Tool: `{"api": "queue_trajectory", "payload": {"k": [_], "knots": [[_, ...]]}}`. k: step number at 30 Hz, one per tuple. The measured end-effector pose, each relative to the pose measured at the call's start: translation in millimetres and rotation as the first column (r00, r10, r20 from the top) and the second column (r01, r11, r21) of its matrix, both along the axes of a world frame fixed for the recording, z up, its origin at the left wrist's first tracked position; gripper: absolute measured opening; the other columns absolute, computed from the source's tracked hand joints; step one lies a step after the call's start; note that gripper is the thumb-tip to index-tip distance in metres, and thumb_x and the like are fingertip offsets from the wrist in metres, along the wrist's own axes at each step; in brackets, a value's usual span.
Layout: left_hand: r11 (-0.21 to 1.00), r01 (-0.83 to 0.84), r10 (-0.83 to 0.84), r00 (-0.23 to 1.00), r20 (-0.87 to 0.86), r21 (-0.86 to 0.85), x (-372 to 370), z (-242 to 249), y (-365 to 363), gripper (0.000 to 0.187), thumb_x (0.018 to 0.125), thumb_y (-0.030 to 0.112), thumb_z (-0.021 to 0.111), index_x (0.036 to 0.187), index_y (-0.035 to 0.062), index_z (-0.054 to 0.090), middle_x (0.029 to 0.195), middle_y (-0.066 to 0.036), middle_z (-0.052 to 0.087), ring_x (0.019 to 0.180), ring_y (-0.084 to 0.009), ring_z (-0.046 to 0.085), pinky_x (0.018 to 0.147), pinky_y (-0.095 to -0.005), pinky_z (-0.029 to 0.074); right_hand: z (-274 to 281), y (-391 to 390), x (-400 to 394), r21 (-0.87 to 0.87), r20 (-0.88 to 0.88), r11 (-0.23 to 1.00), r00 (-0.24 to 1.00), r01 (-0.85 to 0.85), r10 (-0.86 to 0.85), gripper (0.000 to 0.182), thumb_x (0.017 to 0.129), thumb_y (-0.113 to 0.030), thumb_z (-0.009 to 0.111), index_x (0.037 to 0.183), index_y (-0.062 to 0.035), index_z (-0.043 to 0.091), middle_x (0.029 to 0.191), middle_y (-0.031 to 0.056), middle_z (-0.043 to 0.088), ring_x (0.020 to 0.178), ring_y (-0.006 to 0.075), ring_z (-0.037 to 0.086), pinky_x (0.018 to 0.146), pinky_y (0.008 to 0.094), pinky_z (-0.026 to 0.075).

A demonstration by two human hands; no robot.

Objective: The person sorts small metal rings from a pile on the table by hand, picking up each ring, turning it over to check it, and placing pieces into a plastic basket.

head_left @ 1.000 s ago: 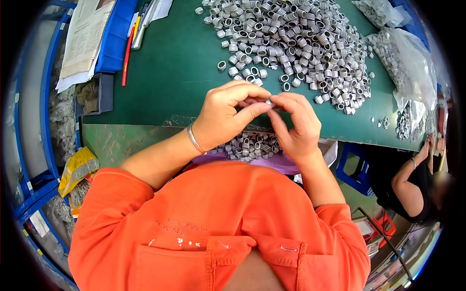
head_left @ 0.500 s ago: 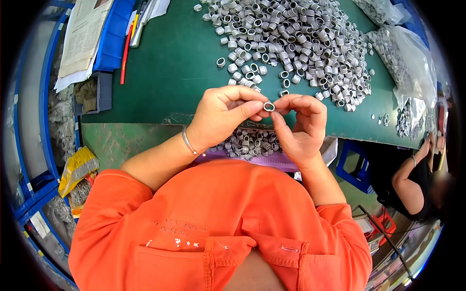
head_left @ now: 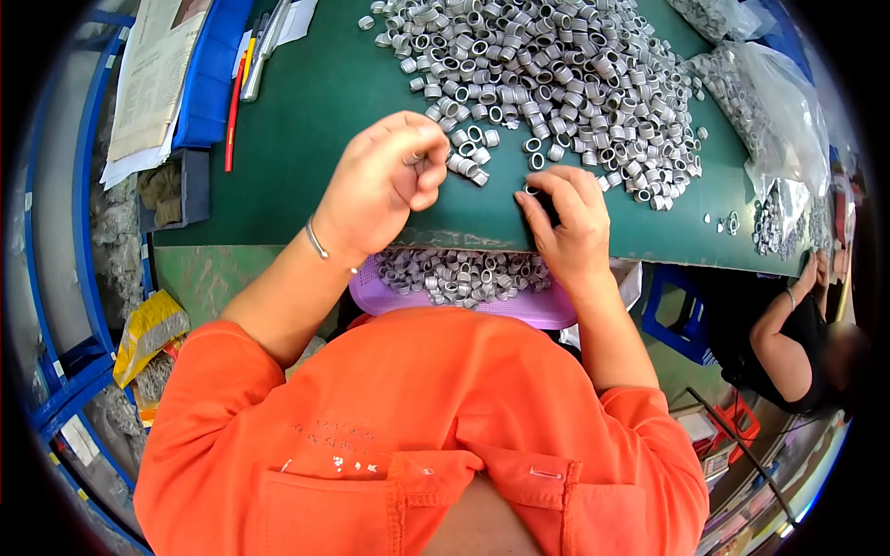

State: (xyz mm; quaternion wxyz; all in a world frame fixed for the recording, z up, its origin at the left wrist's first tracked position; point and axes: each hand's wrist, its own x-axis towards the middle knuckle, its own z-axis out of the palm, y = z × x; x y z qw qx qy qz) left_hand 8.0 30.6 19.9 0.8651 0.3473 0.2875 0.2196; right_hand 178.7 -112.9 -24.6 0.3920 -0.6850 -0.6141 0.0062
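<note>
My right hand point(head_left: 577, 227) is at the near edge of the green table, thumb and forefinger pinching a small grey metal ring point(head_left: 531, 190). My left hand point(head_left: 382, 181) is raised over the table with its fingers curled in; whether anything is inside them is hidden. Just right of its fingertips lie a few loose rings, at the near side of a big pile of metal rings point(head_left: 556, 88). Below both hands, under the table edge, a purple basket point(head_left: 369, 295) holds many more of these rings.
At the back left are a blue bin point(head_left: 206, 83) with papers, a red pen point(head_left: 234, 120) and other pens. Clear plastic bags of rings point(head_left: 774, 111) lie on the right. Beyond them sits another person point(head_left: 783, 347) in dark clothing, near a blue stool point(head_left: 675, 315).
My hands, which met at one ring, have parted. The left has moved up and left with its fingers curled; the right stays near the table edge, pinching a ring. More of the basket shows.
</note>
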Motion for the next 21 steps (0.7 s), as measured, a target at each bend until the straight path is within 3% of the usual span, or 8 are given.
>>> {"api": "queue_trajectory", "payload": {"k": [1,4,5,7,12,15,17,21], "knots": [[0.999,0.035,-0.033,0.998,-0.060,0.023,-1,-2,-4,0.008,0.090,0.010,0.050,0.089,0.0034,0.054,0.080,-0.004,0.053,0.059,-0.0071,0.044,0.046,-0.0197,0.034,2,0,-2,0.000,0.000,1.000,1.000,-0.001,0.001,0.025,0.071,-0.002,0.072,0.093,-0.0011,0.060,0.088,0.0105,0.060,0.080,0.0252,0.059,0.072,0.0312,0.048],[0.995,0.082,-0.074,0.990,-0.116,0.059,-3,-8,-18,0.005,0.088,0.006,0.055,0.091,0.0020,0.054,0.074,-0.002,0.052,0.058,-0.0058,0.044,0.045,-0.0189,0.034,2,-6,-12,-0.030,-0.634,0.999,0.772,0.040,-0.050,0.025,0.077,0.006,0.066,0.101,0.0016,0.058,0.094,0.0087,0.063,0.078,0.0129,0.062,0.071,0.0229,0.051],[0.993,0.084,-0.073,0.988,-0.133,0.079,-3,-10,-24,0.006,0.087,0.005,0.056,0.092,0.0013,0.054,0.073,-0.002,0.052,0.058,-0.0057,0.045,0.045,-0.0191,0.035,3,-8,-13,-0.031,-0.634,0.999,0.772,0.041,-0.051,0.025,0.077,0.006,0.066,0.101,0.0016,0.058,0.094,0.0087,0.063,0.078,0.0129,0.062,0.071,0.0229,0.051],[0.993,0.083,-0.069,0.986,-0.155,0.087,-2,-9,-31,0.010,0.086,0.003,0.057,0.095,-0.0003,0.054,0.074,-0.002,0.052,0.056,-0.0058,0.045,0.045,-0.0197,0.036,9,-11,-15,0.038,-0.981,0.995,0.188,-0.087,0.054,0.027,0.080,0.009,0.062,0.106,0.0054,0.056,0.097,0.0110,0.063,0.086,0.0156,0.064,0.075,0.0252,0.053],[0.952,0.209,-0.150,0.955,-0.256,0.223,-1,-4,-37,0.018,0.083,0.000,0.063,0.099,-0.0008,0.056,0.077,-0.001,0.053,0.056,-0.0047,0.047,0.047,-0.0187,0.039,13,-14,-18,0.088,-0.989,0.991,0.109,-0.105,0.100,0.025,0.084,0.007,0.060,0.108,0.0064,0.056,0.099,0.0153,0.064,0.088,0.0201,0.065,0.076,0.0292,0.055],[0.911,0.239,-0.163,0.957,-0.239,0.337,0,-6,-43,0.026,0.079,-0.001,0.069,0.103,0.0000,0.058,0.082,-0.001,0.053,0.066,-0.0037,0.049,0.055,-0.0169,0.042,16,-17,-17,0.068,-0.993,0.984,-0.105,-0.162,0.051,0.020,0.088,0.001,0.057,0.107,0.0056,0.056,0.095,0.0167,0.065,0.083,0.0213,0.067,0.070,0.0290,0.056],[0.761,0.308,-0.179,0.946,-0.271,0.571,-2,-4,-46,0.025,0.078,0.000,0.070,0.101,0.0004,0.059,0.086,0.000,0.052,0.073,-0.0038,0.050,0.060,-0.0167,0.042,13,-18,-17,0.175,-0.955,0.966,-0.272,-0.191,0.119,0.016,0.091,-0.004,0.055,0.104,0.0045,0.055,0.089,0.0162,0.066,0.076,0.0205,0.067,0.062,0.0267,0.055],[0.683,0.382,-0.225,0.921,-0.318,0.622,-6,-7,-48,0.018,0.078,0.002,0.071,0.093,0.0004,0.061,0.085,-0.001,0.052,0.073,-0.0052,0.050,0.060,-0.0203,0.043,24,-24,-24,-0.014,-1.000,0.926,0.005,-0.378,-0.013,0.009,0.093,-0.007,0.053,0.096,0.0010,0.053,0.082,0.0131,0.065,0.070,0.0167,0.066,0.055,0.0225,0.051]]}}
